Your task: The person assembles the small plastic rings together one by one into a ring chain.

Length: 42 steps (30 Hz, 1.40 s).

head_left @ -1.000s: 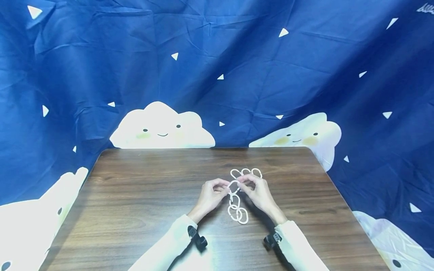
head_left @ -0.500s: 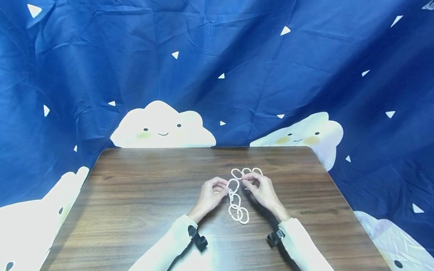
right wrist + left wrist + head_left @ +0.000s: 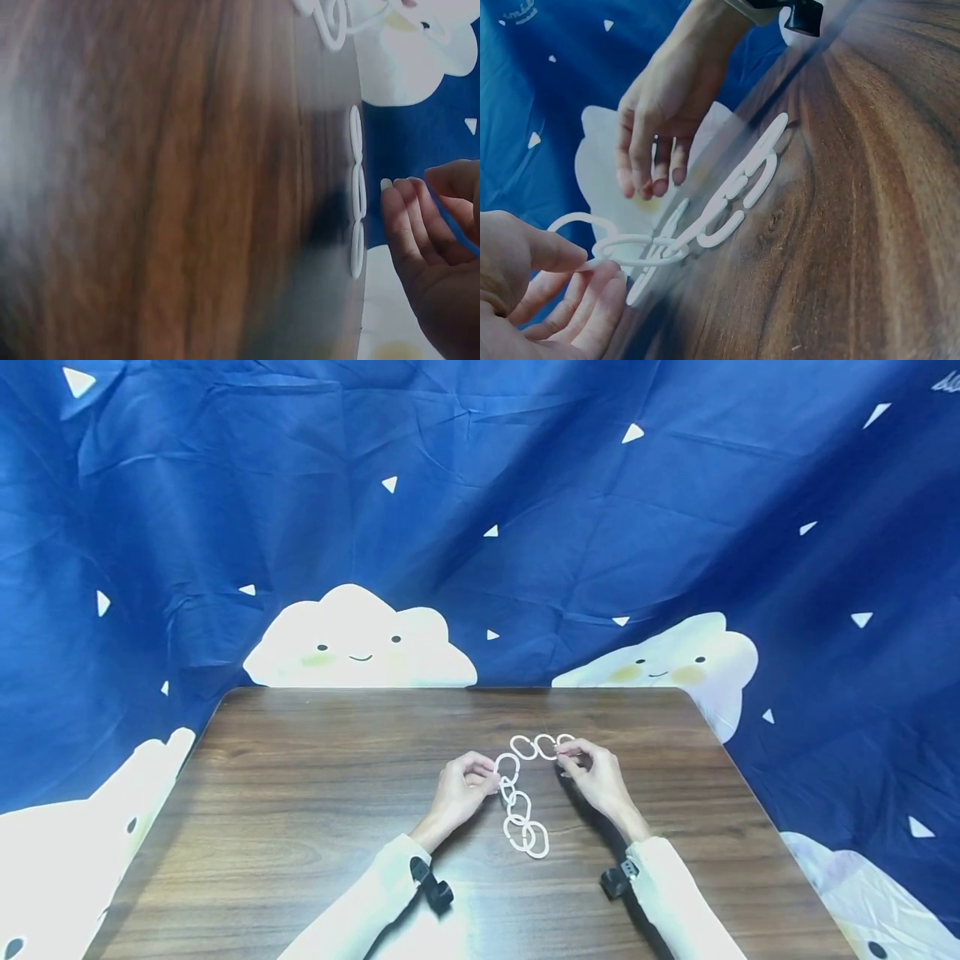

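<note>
My left hand [image 3: 459,787] pinches the top link of a chain of white C-shaped plastic links [image 3: 529,808] between thumb and fingers. In the left wrist view this pinched link [image 3: 641,262] is held up, while the linked ones trail down across the table. My right hand [image 3: 597,777] hovers at the back right and holds nothing; in the right wrist view its fingers [image 3: 405,225] are relaxed, the thumb apart from them. Close by its fingertips in the head view, three loose white links [image 3: 358,191] lie in a row, the rightmost one partly hidden by the hand.
A brown wood-grain table [image 3: 337,777] carries everything. Behind it hangs a blue curtain [image 3: 525,460] with white clouds and triangles. Each wrist wears a small black camera [image 3: 432,885].
My right hand has let go of the chain's top link and moved right, over the loose links. My left hand has shifted slightly left, taking that link with it.
</note>
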Motion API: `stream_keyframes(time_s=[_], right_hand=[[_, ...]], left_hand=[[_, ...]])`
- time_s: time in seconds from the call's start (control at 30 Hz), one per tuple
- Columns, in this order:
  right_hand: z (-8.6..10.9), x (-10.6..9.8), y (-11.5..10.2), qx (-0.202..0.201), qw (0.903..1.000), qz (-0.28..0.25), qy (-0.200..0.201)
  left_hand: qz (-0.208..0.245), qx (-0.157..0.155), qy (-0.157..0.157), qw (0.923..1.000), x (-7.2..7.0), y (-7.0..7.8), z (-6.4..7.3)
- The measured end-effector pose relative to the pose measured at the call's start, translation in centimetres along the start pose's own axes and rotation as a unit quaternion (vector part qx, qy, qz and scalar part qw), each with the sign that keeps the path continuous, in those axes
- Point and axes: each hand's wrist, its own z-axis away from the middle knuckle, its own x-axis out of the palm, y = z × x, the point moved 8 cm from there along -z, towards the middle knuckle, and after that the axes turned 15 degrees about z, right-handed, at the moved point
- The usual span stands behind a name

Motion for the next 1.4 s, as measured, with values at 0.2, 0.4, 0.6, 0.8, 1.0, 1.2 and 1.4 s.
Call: stream_keyframes(time_s=[0.2,0.4,0.6,0.8,1.0,1.2,1.4], right_hand=[[-0.5,-0.9,1.2,0.011,0.9994,0.029,0.017],[-0.9,-1.6,2.8,0.042,0.9968,0.061,0.029],[-1.3,-1.9,4.1,0.064,0.9964,0.053,0.019],[-1.8,-1.8,4.9,0.064,0.9955,0.070,0.000],[-2.6,-1.1,4.8,0.047,0.9934,0.097,-0.039],[-3.1,-0.7,4.1,0.016,0.9926,0.103,-0.062],[-3.0,-0.6,4.0,0.012,0.9930,0.103,-0.057]], left_hand=[[0.011,-0.003,0.002,0.9999,0.0,0.1,-0.3],[0.028,-0.006,0.003,0.9996,-0.1,0.1,-0.6],[0.038,-0.007,0.012,0.9992,-0.4,0.2,-0.7],[0.037,-0.018,0.019,0.9990,-0.7,0.0,-0.5],[0.042,-0.022,0.020,0.9987,-0.9,-0.1,-0.5],[0.041,-0.024,0.021,0.9986,-1.1,-0.3,-0.6],[0.035,-0.031,0.024,0.9986,-1.3,-0.8,-0.6]])
